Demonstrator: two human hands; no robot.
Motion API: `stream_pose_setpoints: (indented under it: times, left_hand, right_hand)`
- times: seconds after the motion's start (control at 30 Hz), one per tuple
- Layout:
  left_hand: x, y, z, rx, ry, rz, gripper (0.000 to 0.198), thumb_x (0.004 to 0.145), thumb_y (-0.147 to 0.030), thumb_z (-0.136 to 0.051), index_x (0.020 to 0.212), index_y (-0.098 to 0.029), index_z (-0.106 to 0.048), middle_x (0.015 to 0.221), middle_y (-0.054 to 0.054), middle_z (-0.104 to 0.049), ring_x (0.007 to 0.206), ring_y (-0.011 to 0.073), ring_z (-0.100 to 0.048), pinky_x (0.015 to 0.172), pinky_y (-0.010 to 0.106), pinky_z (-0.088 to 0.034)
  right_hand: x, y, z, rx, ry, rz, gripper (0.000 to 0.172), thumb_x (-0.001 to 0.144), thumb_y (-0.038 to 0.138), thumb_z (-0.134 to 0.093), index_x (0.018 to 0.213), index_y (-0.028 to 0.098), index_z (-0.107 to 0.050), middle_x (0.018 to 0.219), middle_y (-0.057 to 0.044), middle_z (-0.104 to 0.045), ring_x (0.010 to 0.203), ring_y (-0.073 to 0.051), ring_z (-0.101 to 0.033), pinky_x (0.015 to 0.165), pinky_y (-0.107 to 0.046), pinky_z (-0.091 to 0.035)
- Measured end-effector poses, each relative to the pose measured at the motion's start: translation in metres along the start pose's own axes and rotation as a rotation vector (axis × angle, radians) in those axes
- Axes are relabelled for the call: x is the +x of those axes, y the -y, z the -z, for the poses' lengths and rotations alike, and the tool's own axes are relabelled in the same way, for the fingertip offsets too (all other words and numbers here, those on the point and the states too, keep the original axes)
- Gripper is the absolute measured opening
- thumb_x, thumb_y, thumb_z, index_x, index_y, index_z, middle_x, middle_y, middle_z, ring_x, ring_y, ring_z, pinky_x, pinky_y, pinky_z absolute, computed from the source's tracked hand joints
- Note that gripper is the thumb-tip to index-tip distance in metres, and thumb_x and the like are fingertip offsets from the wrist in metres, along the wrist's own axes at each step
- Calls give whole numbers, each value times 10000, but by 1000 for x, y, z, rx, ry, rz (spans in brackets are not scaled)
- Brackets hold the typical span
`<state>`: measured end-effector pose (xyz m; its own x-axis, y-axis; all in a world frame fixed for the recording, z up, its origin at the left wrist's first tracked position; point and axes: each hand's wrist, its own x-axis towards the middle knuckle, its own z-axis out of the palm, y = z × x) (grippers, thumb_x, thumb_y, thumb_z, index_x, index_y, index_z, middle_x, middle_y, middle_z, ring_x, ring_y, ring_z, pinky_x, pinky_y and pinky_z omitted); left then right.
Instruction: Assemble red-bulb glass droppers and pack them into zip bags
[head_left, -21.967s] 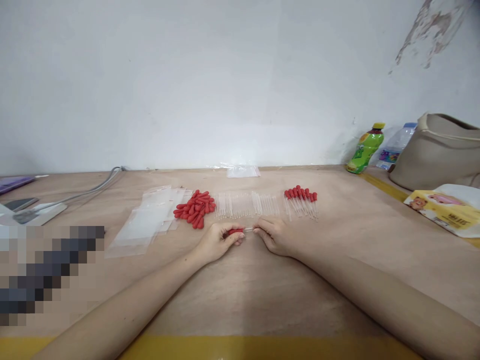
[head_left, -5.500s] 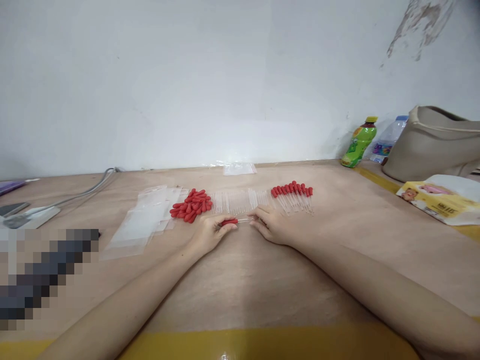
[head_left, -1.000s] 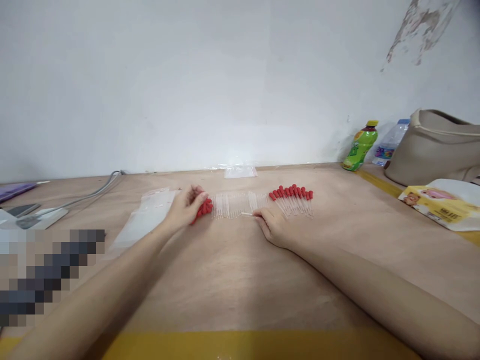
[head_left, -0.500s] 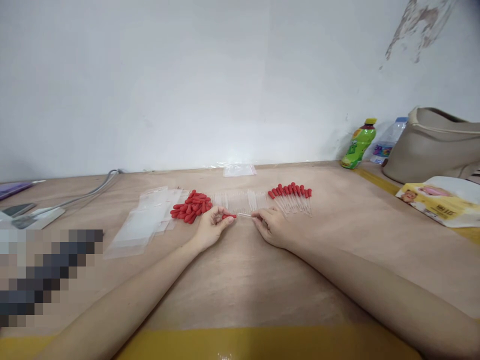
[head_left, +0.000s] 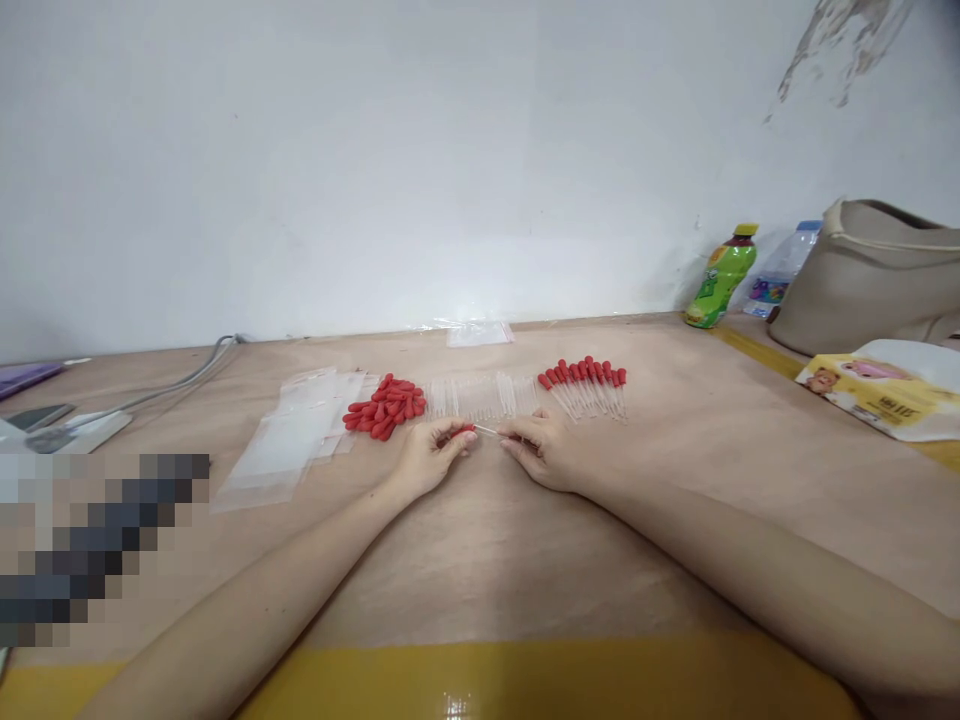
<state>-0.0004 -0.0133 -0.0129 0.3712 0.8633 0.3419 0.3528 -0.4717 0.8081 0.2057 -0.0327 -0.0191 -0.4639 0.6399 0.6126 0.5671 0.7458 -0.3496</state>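
My left hand [head_left: 433, 455] is closed on a red rubber bulb [head_left: 464, 429], pinched between thumb and fingers. Facing it, my right hand [head_left: 541, 448] pinches a thin clear dropper tube [head_left: 486, 430], whose left end meets the bulb's mouth. Just beyond my left hand lies a heap of red bulbs [head_left: 384, 408]. Clear tubes [head_left: 480, 397] lie in a row behind both hands. Past my right hand, several droppers [head_left: 589, 385] with red bulbs on their tubes are fanned out on the table.
Clear plastic bags [head_left: 281, 440] overlap left of the bulbs. A small bag [head_left: 478, 335] lies by the wall. At the right stand a green bottle [head_left: 724, 278], a clear bottle [head_left: 784, 272] and a beige bag [head_left: 862, 275], with a yellow-white packet [head_left: 885, 385] in front. A grey cable [head_left: 180, 385] runs at left.
The bulb and the tube have come together, where a small gap showed between them before. Both hands stay in nearly the same place, and the view has shifted slightly.
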Motion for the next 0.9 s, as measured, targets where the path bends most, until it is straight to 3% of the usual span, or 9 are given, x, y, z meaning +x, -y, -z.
stream_pose_setpoints:
  times: [0.2, 0.4, 0.53, 0.63, 0.9]
  left_hand:
    - [-3, -3, 3, 40, 28, -41, 214, 774, -325, -564, 837, -144, -658, 579, -2, -595, 506, 105, -543, 506, 210, -450]
    - [-5, -7, 4, 104, 186, -119, 165, 759, -289, -588, 806, -161, -682, 695, 19, -673, 596, 123, -594, 552, 210, -470]
    - [-5, -8, 2, 166, 90, -126, 176, 762, -289, -591, 840, -159, -682, 765, 28, -694, 672, 143, -619, 605, 224, -483]
    - [-5, -6, 2, 177, -22, -80, 248, 744, -333, -612, 902, -150, -666, 783, 39, -691, 641, 143, -610, 578, 231, -480]
    - [-8, -8, 2, 182, 6, -113, 202, 752, -326, -606, 820, -143, -662, 719, 26, -665, 609, 122, -572, 558, 215, -454]
  right_hand:
    - [2, -6, 4, 62, 43, -45, 156, 838, 209, -479, 889, 201, -626, 806, 7, -681, 656, -107, -573, 733, -287, -301]
    - [2, -7, 16, -18, 198, -1, 166, 844, 204, -479, 880, 215, -641, 798, 0, -678, 691, -117, -572, 770, -313, -266]
    - [0, -1, 14, -201, 109, 57, 201, 863, 202, -430, 902, 191, -627, 781, -33, -653, 712, -140, -553, 760, -327, -278]
    - [-1, 1, 8, -191, 17, 22, 196, 869, 203, -407, 910, 159, -593, 812, -58, -631, 757, -153, -545, 741, -306, -326]
    - [-1, -4, 6, -9, 1, -27, 78, 827, 170, -455, 776, 174, -513, 753, -25, -573, 723, -131, -508, 677, -252, -385]
